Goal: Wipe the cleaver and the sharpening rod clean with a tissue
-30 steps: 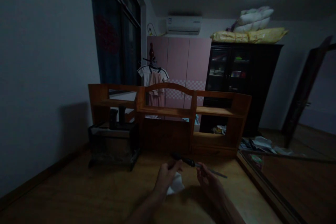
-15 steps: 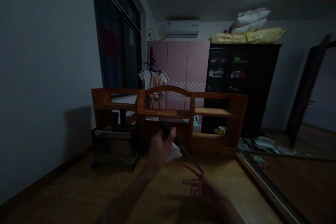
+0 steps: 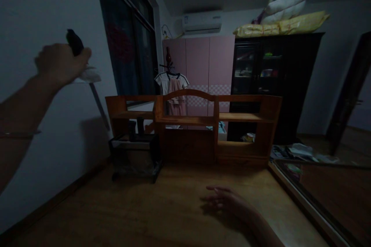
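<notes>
My left hand is raised at the far left, in front of the wall, its fingers wrapped round the black handle of a tool. A long, thin, dark shaft slants down from the grip; whether it is a blade or a rod I cannot tell. Something white and thin, like tissue or plastic, hangs just below the fist. Low over the wooden tabletop, my right hand is open, fingers loosely stretched to the left and holding nothing.
A dark rack with two black upright parts stands on the table at left. Behind runs a wooden shelf unit. The wall borders the left side; a raised ledge lies along the right edge.
My left hand has swung from the middle up to the far left with the black-handled tool and white piece. The shaft has left my right hand, which stays low over the table.
</notes>
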Demonstrator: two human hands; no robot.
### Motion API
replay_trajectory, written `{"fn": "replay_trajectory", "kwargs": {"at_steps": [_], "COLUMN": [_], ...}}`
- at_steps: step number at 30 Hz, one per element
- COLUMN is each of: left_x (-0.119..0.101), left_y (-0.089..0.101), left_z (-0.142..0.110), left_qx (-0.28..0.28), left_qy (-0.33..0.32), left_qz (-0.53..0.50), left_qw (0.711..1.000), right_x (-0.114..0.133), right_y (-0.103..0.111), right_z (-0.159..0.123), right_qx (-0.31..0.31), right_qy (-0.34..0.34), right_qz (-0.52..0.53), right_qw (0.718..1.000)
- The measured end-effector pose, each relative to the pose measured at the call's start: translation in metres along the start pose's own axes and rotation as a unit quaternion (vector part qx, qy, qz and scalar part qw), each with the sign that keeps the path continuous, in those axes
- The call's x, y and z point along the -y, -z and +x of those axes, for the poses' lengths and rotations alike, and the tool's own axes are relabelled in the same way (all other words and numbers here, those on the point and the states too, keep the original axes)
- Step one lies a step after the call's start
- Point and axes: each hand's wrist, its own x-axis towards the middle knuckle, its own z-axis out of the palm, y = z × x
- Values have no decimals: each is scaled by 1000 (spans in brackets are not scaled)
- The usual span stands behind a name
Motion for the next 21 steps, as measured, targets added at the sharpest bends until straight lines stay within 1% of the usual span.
{"fn": "replay_trajectory", "kwargs": {"at_steps": [1,3,6,10,12,16,21], "left_x": [2,4,1,-2,-1,2,4], "left_y": [-6,-18,-32,-43,-47,-58,-71], "left_z": [2,-3,-19,-36,-37,-32,-36], "left_qx": [7,32,58,75,86,101,97], "left_qy": [-11,-43,-63,-81,-81,-59,-48], "left_qz": [34,72,85,90,92,78,43], "left_qw": [999,996,993,990,989,990,993], "right_x": [0,-3,-8,-12,-11,-8,-11], "right_y": [0,2,6,8,8,7,9], "right_z": [0,2,5,7,7,6,9], "right_qx": [-7,-23,-35,-41,-44,-40,-33], "right_qy": [1,5,13,14,11,13,19], "right_qz": [-3,-3,11,25,22,7,16], "right_qw": [1000,1000,999,999,999,999,999]}}
